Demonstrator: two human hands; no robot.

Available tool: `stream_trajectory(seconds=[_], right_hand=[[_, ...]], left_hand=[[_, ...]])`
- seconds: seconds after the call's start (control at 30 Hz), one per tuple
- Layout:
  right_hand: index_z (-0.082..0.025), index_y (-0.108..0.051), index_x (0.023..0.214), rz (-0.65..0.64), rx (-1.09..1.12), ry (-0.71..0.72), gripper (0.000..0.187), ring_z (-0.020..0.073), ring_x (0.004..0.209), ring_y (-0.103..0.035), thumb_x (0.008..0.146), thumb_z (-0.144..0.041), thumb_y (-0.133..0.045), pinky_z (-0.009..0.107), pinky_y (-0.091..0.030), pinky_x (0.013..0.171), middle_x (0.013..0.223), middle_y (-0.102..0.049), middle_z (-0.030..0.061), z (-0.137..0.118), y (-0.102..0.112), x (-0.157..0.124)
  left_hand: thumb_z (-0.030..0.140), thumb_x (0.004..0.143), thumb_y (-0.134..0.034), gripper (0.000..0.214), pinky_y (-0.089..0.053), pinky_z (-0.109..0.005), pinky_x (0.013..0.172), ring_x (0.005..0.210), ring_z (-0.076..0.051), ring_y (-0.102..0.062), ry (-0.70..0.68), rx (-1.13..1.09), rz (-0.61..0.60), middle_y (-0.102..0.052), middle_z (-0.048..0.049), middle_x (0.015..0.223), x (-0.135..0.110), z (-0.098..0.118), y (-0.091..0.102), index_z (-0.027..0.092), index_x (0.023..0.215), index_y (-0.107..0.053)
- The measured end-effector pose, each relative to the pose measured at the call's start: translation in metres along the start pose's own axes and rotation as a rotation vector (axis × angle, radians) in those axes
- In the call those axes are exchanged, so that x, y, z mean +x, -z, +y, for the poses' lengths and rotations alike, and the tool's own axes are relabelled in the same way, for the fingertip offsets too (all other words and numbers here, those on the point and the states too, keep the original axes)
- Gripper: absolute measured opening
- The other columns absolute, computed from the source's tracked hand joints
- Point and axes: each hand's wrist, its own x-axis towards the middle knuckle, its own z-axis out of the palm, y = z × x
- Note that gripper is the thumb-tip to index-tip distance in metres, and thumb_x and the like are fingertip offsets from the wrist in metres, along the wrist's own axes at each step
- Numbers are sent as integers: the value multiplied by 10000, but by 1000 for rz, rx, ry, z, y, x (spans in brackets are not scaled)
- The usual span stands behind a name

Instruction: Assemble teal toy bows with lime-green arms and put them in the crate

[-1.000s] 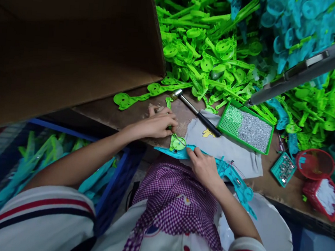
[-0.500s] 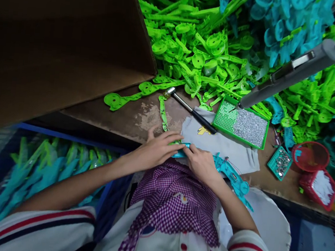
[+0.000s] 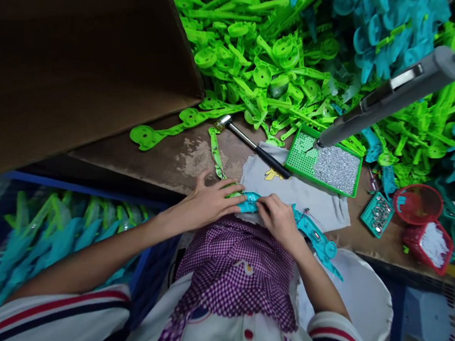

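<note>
A long teal plastic part (image 3: pixel 249 202) with a green section lies at the bench's front edge, over the grey cloth. My left hand (image 3: pixel 212 201) rests on its left end, fingers stretched out and thumb apart. Over the middle of the part, my right hand (image 3: pixel 279 220) is closed, with thumb and fingertips together at its surface. Anything small between those fingertips is hidden. To the right of that hand, the teal part's wider end (image 3: pixel 317 237) shows thin wires and points down past the bench edge.
Beyond my hands are a hammer (image 3: pixel 253 146), a green tray (image 3: pixel 360 177) of small metal pieces, and a hanging grey electric screwdriver (image 3: pixel 389 97). Green plastic parts (image 3: pixel 262 75) pile up behind. A cardboard box (image 3: pixel 170 94) stands left; red containers (image 3: pixel 418 204) sit right.
The view has shifted slightly, and bench items appear a little further left. My right fingertips have drawn back to the right, showing more of the teal part. My left hand stays on it.
</note>
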Motion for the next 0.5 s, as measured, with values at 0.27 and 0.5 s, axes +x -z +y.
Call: stream_trajectory(seconds=[0.27,0.5], right_hand=[[-238,-642,935,9,-37,-200,152,158,804,-658,990,-337,-541,274,-351,661,949,-719,-2,-9,-2,13],[-251,-653,904,-59,-37,-248,149,155,806,-663,974,-342,-557,276,-295,654,959,-754,-19,-11,7,19]], left_hand=[[427,1040,-460,343,-212,-613,1182,1325,-288,-543,0,37,-17,-668,-33,1371,3,6,6,366,1311,-661],[404,1043,-457,340,-227,-607,1183,1335,-279,-537,-2,62,-24,-660,-30,1382,3,5,4,376,1322,-651]])
